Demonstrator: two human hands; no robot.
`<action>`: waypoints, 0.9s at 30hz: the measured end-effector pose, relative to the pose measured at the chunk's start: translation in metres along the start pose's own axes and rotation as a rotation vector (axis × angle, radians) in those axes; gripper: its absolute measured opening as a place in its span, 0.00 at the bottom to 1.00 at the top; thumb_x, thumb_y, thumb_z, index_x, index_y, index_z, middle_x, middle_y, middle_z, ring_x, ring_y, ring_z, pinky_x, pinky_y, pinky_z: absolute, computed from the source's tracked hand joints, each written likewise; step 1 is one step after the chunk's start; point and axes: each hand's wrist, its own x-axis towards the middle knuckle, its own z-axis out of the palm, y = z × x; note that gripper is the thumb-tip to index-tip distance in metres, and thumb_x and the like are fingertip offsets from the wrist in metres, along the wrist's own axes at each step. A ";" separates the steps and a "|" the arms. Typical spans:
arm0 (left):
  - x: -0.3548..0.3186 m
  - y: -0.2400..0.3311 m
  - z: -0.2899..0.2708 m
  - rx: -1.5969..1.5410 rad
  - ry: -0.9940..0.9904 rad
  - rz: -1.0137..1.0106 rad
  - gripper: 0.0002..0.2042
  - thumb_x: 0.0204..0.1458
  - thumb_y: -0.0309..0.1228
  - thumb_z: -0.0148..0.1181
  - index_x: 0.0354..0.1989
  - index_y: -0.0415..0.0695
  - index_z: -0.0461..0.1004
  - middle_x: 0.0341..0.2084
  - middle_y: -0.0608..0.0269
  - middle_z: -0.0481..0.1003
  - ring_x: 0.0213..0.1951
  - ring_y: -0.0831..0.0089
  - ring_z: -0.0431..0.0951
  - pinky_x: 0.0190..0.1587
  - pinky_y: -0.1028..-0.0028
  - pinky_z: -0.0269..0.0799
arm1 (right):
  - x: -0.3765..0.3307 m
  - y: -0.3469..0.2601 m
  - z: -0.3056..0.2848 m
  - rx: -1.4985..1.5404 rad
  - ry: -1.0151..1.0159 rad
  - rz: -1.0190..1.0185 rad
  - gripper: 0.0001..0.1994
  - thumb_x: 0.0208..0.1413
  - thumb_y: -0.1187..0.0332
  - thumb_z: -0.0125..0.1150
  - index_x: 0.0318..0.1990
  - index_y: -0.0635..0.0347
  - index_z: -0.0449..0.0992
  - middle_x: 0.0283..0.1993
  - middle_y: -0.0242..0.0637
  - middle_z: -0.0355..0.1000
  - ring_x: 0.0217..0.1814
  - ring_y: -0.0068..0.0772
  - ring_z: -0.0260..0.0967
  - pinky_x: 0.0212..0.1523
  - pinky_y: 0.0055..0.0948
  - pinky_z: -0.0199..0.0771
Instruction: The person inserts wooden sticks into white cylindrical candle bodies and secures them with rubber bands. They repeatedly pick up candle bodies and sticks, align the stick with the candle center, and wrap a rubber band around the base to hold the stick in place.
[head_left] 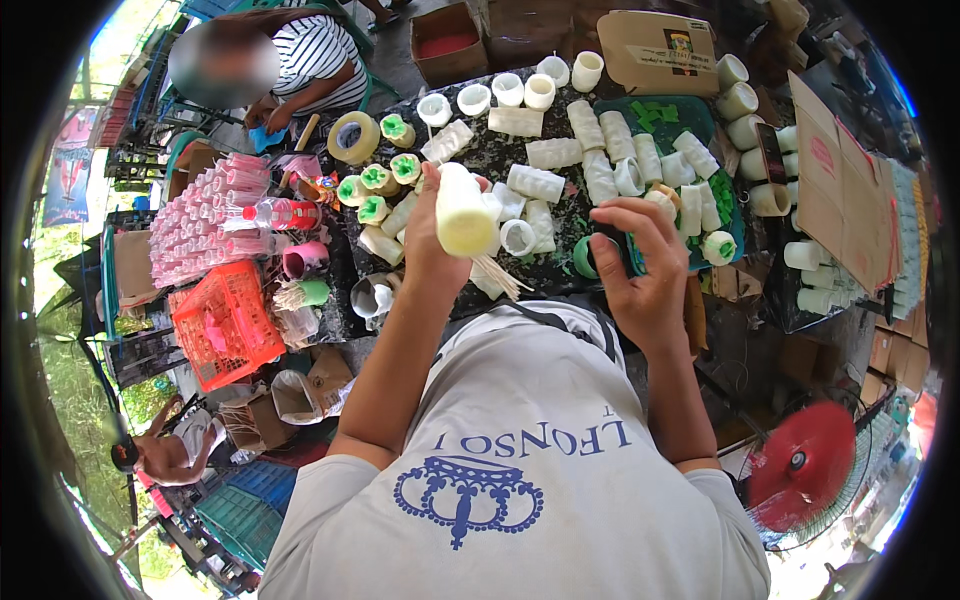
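Observation:
My left hand (440,232) is wrapped round a pale cream, wax-like cylinder (464,212), held above the table with its yellowish round end towards me. To the right, my right hand (645,262) has its fingers curved and apart, with nothing visible between them. A small green cup-like piece (584,257) is just left of its thumb. Beyond that hand, a green tray (735,235) holds green bits and several white ribbed cylinders (697,153). Short cylinders with green flower-like tops (405,168) stand left of my left hand. Thin pale sticks (500,277) lie below the held cylinder.
White hollow cups (508,90) line the table's far side. A tape roll (354,137), many pink-and-white wrapped pieces (200,215) and an orange crate (225,325) are at left. Cardboard (845,180) and a red fan (803,467) are at right. Another person (315,62) sits at the far left.

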 end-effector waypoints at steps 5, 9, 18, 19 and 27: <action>0.023 -0.005 -0.034 -0.141 -0.030 -0.260 0.16 0.72 0.50 0.51 0.47 0.53 0.78 0.42 0.64 0.83 0.17 0.83 0.59 0.21 0.77 0.52 | 0.003 -0.019 0.030 0.069 -0.051 -0.060 0.10 0.58 0.71 0.71 0.46 0.57 0.80 0.50 0.40 0.78 0.54 0.49 0.75 0.57 0.44 0.72; 0.018 -0.017 -0.025 -0.101 0.001 -0.197 0.25 0.73 0.57 0.45 0.48 0.48 0.77 0.39 0.65 0.82 0.22 0.80 0.71 0.20 0.76 0.59 | 0.021 -0.028 0.052 0.055 -0.008 -0.179 0.07 0.56 0.69 0.71 0.41 0.57 0.82 0.54 0.41 0.78 0.58 0.50 0.74 0.60 0.46 0.71; 0.009 -0.033 -0.032 -0.112 -0.097 -0.042 0.27 0.73 0.58 0.43 0.60 0.48 0.73 0.54 0.58 0.79 0.58 0.62 0.79 0.63 0.54 0.75 | 0.043 -0.040 0.086 -0.337 -0.390 -0.227 0.10 0.50 0.71 0.69 0.40 0.60 0.87 0.57 0.42 0.80 0.64 0.48 0.72 0.66 0.46 0.65; 0.006 -0.035 -0.042 -0.058 -0.048 -0.050 0.24 0.73 0.56 0.45 0.57 0.50 0.74 0.46 0.64 0.79 0.47 0.69 0.78 0.49 0.62 0.71 | 0.045 -0.036 0.089 -0.254 -0.388 -0.153 0.10 0.49 0.72 0.69 0.40 0.60 0.87 0.54 0.40 0.81 0.61 0.47 0.73 0.63 0.45 0.67; -0.020 -0.036 -0.017 0.062 0.261 -0.120 0.18 0.74 0.50 0.49 0.45 0.51 0.79 0.24 0.76 0.74 0.20 0.86 0.67 0.20 0.78 0.55 | 0.025 -0.001 0.111 -0.240 -0.137 -0.209 0.08 0.40 0.70 0.77 0.31 0.56 0.88 0.41 0.28 0.83 0.46 0.36 0.73 0.52 0.39 0.67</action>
